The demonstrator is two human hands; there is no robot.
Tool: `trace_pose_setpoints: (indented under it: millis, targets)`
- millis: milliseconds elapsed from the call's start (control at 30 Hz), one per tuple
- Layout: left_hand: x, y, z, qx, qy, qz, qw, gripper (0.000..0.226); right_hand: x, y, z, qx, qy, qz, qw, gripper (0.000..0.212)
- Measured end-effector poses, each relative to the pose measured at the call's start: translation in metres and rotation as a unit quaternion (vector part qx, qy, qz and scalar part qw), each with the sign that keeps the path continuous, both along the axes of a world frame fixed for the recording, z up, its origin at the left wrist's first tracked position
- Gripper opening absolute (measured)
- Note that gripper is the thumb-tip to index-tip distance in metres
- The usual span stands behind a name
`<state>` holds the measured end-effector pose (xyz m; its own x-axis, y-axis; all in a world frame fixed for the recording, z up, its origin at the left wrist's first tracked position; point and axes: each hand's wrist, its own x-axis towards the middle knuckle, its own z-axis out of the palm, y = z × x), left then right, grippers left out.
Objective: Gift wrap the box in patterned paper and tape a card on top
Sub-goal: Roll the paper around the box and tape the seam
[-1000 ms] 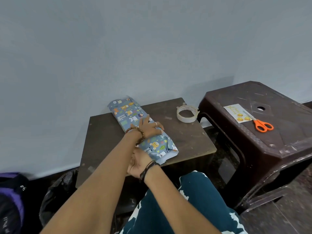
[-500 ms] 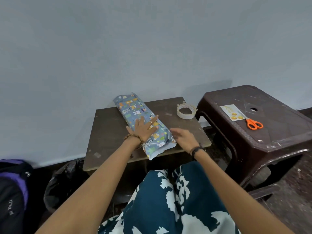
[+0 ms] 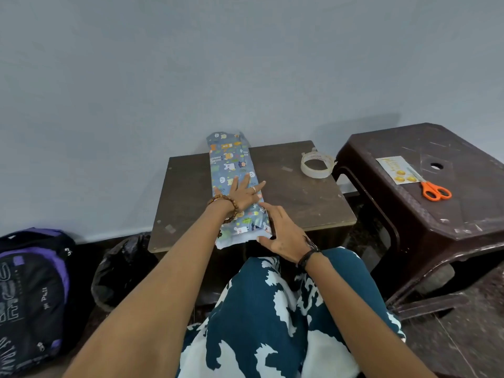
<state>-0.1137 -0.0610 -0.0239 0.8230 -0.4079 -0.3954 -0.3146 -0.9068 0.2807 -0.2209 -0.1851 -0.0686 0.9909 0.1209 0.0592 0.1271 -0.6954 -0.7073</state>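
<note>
The counter point(image 3: 300, 203) carries the wrapped box point(image 3: 231, 170) from far edge to near edge. The left hand point(image 3: 240, 193) presses it flat, fingers straight; the right hand point(image 3: 281, 233) touches the near end, fingers relaxed. The unsealed end flaps could spring open before the tape roll point(image 3: 317, 165) near the far right corner is fetched.

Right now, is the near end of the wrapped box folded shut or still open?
Still open: the wrapped box has loose paper sticking out past its near end.

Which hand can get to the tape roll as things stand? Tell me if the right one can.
Probably yes. The right hand rests at the parcel's near end, and only bare table lies between it and the tape roll.
</note>
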Motion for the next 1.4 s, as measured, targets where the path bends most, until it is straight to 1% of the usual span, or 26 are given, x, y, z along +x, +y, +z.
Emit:
trace_pose_setpoints:
  millis: [133,233,300,367,467,500,567,633,667,700,767,800,833,867,933,1033,1133,1200,1267,1333,1400]
  targets:
    - [-0.005,-0.002,0.005,-0.005,0.005,0.001,1.000,0.048,0.000,0.013,-0.001,-0.087,-0.071,-0.060,0.992,0.057]
    - [-0.001,-0.002,-0.002,0.008,-0.005,0.002,1.000,0.051,0.003,0.021,-0.002,-0.158,-0.085,-0.075,0.981,0.050]
    - [0.000,-0.001,-0.005,0.018,-0.007,-0.004,1.000,0.054,0.002,0.024,-0.002,-0.167,-0.085,-0.082,0.979,0.051]
    - [0.001,-0.001,-0.006,0.022,-0.012,-0.007,1.000,0.055,-0.001,0.026,-0.002,-0.168,-0.112,-0.085,0.976,0.051]
    - [0.000,-0.001,-0.008,0.025,-0.022,-0.007,0.999,0.054,0.000,0.025,-0.002,-0.218,-0.139,-0.067,0.964,0.042]
    - [-0.001,-0.001,-0.008,0.027,-0.027,-0.008,0.999,0.054,0.002,0.024,-0.004,-0.229,-0.159,-0.064,0.958,0.045]
    - [-0.004,-0.002,-0.008,0.029,-0.036,-0.007,0.999,0.054,0.002,0.023,-0.003,-0.236,-0.167,-0.055,0.956,0.052]
    - [-0.004,-0.003,-0.007,0.032,-0.040,-0.005,0.999,0.053,0.002,0.021,-0.003,-0.243,-0.183,-0.042,0.952,0.036]
    - [-0.005,-0.002,-0.007,0.035,-0.042,-0.006,0.999,0.053,0.002,0.020,-0.005,-0.252,-0.202,-0.038,0.946,0.033]
    - [-0.005,-0.002,-0.007,0.038,-0.042,-0.008,0.998,0.054,0.002,0.019,-0.007,-0.262,-0.214,-0.036,0.940,0.037]
    - [-0.005,-0.002,-0.007,0.042,-0.041,-0.011,0.998,0.054,0.001,0.015,-0.008,-0.269,-0.206,-0.037,0.940,0.045]
    - [-0.005,-0.002,-0.007,0.044,-0.040,-0.011,0.998,0.054,-0.002,0.012,-0.008,-0.272,-0.183,-0.035,0.944,0.053]
    - [-0.006,-0.002,-0.007,0.045,-0.042,-0.011,0.998,0.054,-0.003,0.011,-0.006,-0.271,-0.144,-0.022,0.952,0.057]
    - [-0.006,-0.002,-0.007,0.045,-0.044,-0.009,0.998,0.054,-0.004,0.010,-0.005,-0.268,-0.112,-0.013,0.957,0.055]
    - [-0.008,-0.002,-0.006,0.042,-0.047,-0.007,0.998,0.053,-0.007,0.006,-0.005,-0.273,-0.077,-0.002,0.959,0.051]
    - [-0.009,-0.002,-0.007,0.047,-0.056,-0.011,0.997,0.053,-0.012,0.004,0.001,-0.256,-0.069,0.000,0.964,0.053]
    - [-0.010,-0.002,-0.006,0.057,-0.062,-0.014,0.996,0.053,-0.017,0.002,0.002,-0.176,-0.097,0.001,0.980,0.052]
    - [-0.010,-0.003,-0.006,0.056,-0.063,-0.012,0.996,0.052,-0.019,0.000,0.002,-0.114,-0.123,-0.011,0.986,0.042]
    - [-0.011,-0.003,-0.006,0.056,-0.066,-0.012,0.996,0.052,-0.019,-0.002,0.003,-0.056,-0.137,-0.045,0.988,0.031]
    - [-0.010,-0.003,-0.007,0.058,-0.069,-0.014,0.996,0.052,-0.016,-0.003,0.004,-0.024,-0.150,-0.076,0.986,0.021]
    - [-0.009,-0.003,-0.008,0.058,-0.068,-0.015,0.996,0.052,-0.012,-0.002,0.003,0.004,-0.140,-0.082,0.987,0.016]
